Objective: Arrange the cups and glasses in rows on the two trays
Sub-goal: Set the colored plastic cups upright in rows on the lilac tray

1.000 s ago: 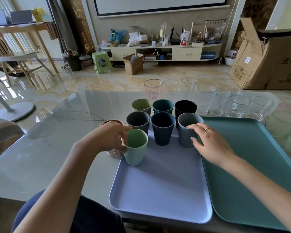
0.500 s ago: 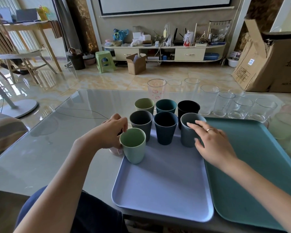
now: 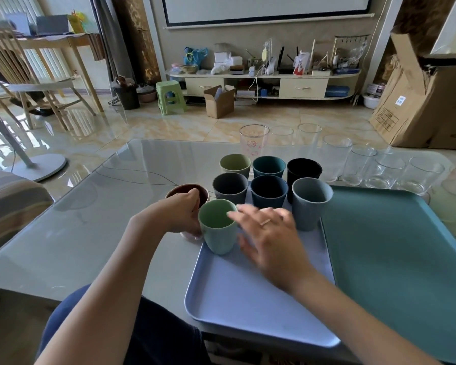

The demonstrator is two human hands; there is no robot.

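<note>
Seven cups (image 3: 268,192) stood at the lilac tray's (image 3: 250,306) far end; glasses (image 3: 358,164) waited along the worktop's far edge. My left hand (image 3: 178,216) gripped a brown cup (image 3: 187,192); my right hand (image 3: 270,241) hovered, fingers relaxed. The green tray (image 3: 395,254) awaited filling.

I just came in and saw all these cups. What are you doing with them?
A person is lining up cups on the lilac tray. Six cups already stand in two rows at its far end. The left hand holds a pinkish cup just off the tray, beside the light green cup. The right hand reaches open toward that green cup. The teal tray holds no cups.
</note>
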